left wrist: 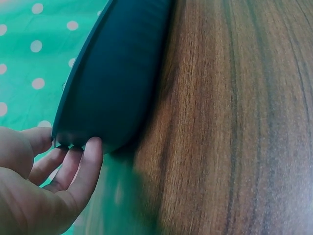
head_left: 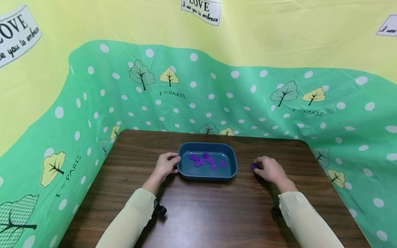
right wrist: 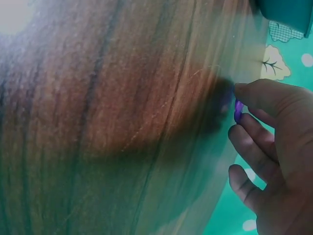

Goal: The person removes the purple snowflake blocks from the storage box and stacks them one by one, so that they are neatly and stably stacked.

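Note:
A dark blue plastic tray (head_left: pixel 207 178) stands on the wooden table, with several small purple flower-shaped pieces (head_left: pixel 211 160) lying inside it. At its left end my left hand (head_left: pixel 165 164) holds the wall; in the left wrist view the thumb is at the rim and the fingers (left wrist: pixel 92 156) are against the outer side. To the right of the tray, my right hand (head_left: pixel 271 168) pinches one purple flower-shaped piece (head_left: pixel 254 166) just at the tabletop. The right wrist view shows that piece (right wrist: pixel 238 110) edge-on between thumb and fingers, partly hidden by them.
The dark brown wooden table (head_left: pixel 217 213) has a glossy top. Behind it and along both sides hangs a green and yellow cloth (head_left: pixel 198 103) printed with trees and white dots. A black wrist device (head_left: pixel 160 210) sits under the left sleeve.

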The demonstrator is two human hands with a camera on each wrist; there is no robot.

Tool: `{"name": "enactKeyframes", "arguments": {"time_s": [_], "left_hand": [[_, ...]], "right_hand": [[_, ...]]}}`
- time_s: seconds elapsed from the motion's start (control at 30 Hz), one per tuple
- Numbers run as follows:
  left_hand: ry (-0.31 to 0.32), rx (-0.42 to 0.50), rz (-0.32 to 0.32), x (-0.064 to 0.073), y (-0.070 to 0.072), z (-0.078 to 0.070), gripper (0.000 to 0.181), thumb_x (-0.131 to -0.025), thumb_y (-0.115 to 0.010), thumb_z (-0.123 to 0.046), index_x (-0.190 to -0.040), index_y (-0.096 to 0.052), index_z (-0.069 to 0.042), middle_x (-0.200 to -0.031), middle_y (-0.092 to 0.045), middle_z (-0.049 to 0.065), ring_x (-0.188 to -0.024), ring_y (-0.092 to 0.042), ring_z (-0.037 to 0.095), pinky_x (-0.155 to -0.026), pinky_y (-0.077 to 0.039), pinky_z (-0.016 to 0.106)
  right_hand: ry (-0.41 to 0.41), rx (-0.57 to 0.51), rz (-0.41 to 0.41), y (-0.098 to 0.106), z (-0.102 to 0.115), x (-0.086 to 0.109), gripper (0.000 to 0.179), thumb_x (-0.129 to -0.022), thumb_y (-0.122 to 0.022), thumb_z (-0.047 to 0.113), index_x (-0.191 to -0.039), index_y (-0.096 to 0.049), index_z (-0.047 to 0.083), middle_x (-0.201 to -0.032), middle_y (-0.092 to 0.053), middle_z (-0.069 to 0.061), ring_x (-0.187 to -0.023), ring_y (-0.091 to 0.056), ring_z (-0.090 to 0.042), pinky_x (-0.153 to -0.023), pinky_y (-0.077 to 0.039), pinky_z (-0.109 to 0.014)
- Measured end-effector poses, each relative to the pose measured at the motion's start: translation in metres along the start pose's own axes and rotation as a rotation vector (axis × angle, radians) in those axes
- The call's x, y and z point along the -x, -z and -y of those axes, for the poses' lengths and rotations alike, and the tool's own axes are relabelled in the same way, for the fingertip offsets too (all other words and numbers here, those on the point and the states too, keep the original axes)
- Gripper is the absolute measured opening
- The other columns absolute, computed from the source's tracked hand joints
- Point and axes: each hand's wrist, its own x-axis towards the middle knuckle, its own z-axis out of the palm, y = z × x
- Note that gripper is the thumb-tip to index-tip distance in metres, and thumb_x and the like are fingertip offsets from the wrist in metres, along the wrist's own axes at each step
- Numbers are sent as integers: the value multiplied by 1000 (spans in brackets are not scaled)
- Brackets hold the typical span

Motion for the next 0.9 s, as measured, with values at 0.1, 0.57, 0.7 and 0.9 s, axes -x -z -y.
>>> {"name": "enactKeyframes", "arguments": {"time_s": [0.1,0.57,0.7,0.9], "left_hand": [[3,0,1,0,0,0,34,-101,-65,-12,-131,-64,4,-110,-65,17,-100,-71,32,-71,-67,37],[1,1,12,2,3,-2,35,-101,-66,-13,-132,-65,4,-114,-66,21,-101,-71,36,-72,-67,39],[-3,-4,13,1,3,-3,34,-101,-66,-13,-131,-65,4,-116,-66,23,-99,-71,34,-70,-67,36],[0,-5,13,1,4,-3,34,-101,-66,-13,-131,-66,4,-116,-66,23,-95,-72,30,-70,-67,37]], "right_hand": [[-4,9,8,-1,0,0,34,-92,-76,20,-121,-71,2,-113,-69,-18,-99,-68,-35,-80,-60,-55],[-11,26,36,-2,3,-1,30,-93,-75,20,-117,-74,1,-114,-68,-20,-98,-68,-36,-79,-60,-56],[-8,34,28,-2,3,-1,30,-92,-76,20,-116,-74,2,-113,-68,-19,-97,-68,-35,-79,-60,-55],[0,43,31,-2,3,-1,30,-92,-76,20,-116,-74,2,-112,-69,-18,-97,-68,-35,-79,-60,-56]]}}
